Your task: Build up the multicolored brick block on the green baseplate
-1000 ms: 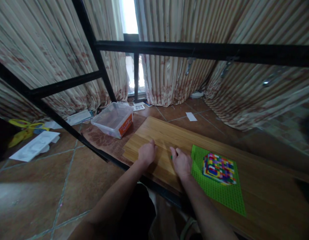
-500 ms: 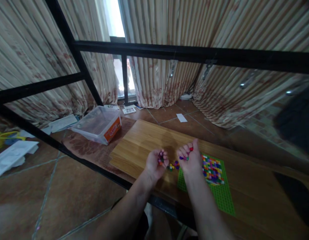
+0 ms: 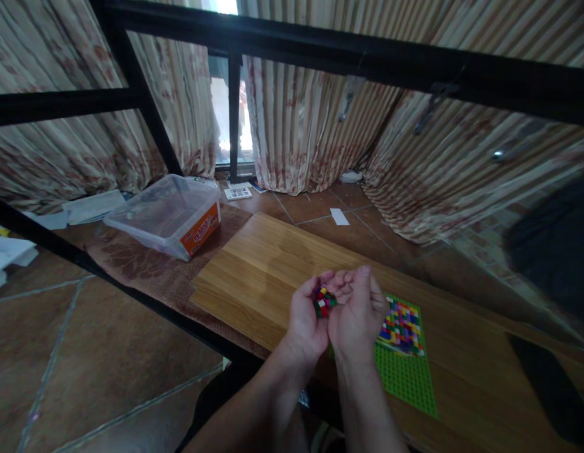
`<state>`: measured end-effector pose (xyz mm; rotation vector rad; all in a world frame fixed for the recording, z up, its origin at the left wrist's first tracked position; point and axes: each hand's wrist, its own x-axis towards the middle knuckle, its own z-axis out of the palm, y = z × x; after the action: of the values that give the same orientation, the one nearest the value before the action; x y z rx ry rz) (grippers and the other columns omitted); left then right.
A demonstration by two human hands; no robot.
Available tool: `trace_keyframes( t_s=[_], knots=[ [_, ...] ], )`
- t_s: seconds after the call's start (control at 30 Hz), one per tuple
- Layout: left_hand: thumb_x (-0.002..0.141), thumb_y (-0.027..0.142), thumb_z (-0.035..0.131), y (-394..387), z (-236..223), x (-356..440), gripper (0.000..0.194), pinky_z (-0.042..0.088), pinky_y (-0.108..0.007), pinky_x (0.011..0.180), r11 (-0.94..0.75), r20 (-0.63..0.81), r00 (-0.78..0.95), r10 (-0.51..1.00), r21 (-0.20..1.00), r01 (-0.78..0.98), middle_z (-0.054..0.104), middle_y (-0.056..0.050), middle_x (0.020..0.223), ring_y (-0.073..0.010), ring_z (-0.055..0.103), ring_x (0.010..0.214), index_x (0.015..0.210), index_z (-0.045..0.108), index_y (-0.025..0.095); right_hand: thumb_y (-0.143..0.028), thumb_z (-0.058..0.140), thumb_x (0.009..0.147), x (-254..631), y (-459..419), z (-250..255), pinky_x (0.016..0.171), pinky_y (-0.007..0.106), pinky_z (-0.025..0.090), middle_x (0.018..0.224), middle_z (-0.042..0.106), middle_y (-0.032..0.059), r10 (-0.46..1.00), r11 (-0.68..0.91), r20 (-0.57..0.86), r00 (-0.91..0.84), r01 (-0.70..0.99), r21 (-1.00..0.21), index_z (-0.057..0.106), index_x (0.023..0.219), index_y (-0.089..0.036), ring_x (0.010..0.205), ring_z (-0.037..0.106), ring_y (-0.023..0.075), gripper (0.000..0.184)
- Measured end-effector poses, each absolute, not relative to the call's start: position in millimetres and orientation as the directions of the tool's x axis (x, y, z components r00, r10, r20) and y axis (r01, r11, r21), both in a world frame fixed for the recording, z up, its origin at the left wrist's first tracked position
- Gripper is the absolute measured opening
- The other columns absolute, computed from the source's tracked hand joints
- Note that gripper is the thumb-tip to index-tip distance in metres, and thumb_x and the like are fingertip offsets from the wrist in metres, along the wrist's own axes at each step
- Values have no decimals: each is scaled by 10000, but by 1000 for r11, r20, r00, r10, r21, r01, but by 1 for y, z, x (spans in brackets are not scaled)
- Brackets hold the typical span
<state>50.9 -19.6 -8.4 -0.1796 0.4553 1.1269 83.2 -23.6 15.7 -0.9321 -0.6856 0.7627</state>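
Note:
My left hand (image 3: 307, 314) is cupped with the palm up and holds a small heap of coloured toy bricks (image 3: 323, 304), among them red, green, white and yellow ones. Pressed against it is my right hand (image 3: 358, 311), tilted inward with its fingers loosely curled and parted; I see no bricks on the part of its palm that shows. To the right of the hands, a green studded baseplate (image 3: 408, 384) lies on the wooden board, with a block of many-coloured bricks (image 3: 403, 327) on its upper part. My right hand and wrist hide the plate's left side.
The wooden board (image 3: 268, 251) bears a dark flat object (image 3: 551, 384) at right. A clear plastic box (image 3: 172, 217) with an orange label stands on brown cloth to the left. Black metal bars (image 3: 320, 47) cross in front of the curtains. White paper (image 3: 339, 217) lies on the tiled floor.
My hands were apart, each with bricks in it; now they are together and the bricks show in the left palm. The loose bricks seen between them on the board are now out of sight.

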Motion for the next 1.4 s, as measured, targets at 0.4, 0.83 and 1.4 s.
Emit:
trace_keyframes(
  t_s=[0.4,0.83,1.4],
  knots=[
    [940,125,377,22,9,-8,284,425,-83,504,154,-399,139,906,7,-988,564,-25,698,-17,474,528,728,566,122,-476,526,903,131,-34,11,565,254,424,682,619,12,773,153,363,520,402,-903,610,754,-175,549,523,115,347],
    [943,158,354,28,12,-38,313,357,-68,432,66,-376,13,927,126,-990,544,-18,673,-2,422,482,704,553,126,-612,533,868,88,-40,-47,759,372,404,1082,578,190,977,-101,172,123,986,-134,562,1166,-108,996,538,321,587],
    [846,117,451,24,-2,-15,165,327,-113,408,272,-497,95,862,298,-915,529,3,609,-24,425,449,705,535,133,-389,461,969,92,-20,-61,690,297,307,818,631,58,966,17,258,20,990,-139,613,756,-195,865,512,210,326]
  ],
)
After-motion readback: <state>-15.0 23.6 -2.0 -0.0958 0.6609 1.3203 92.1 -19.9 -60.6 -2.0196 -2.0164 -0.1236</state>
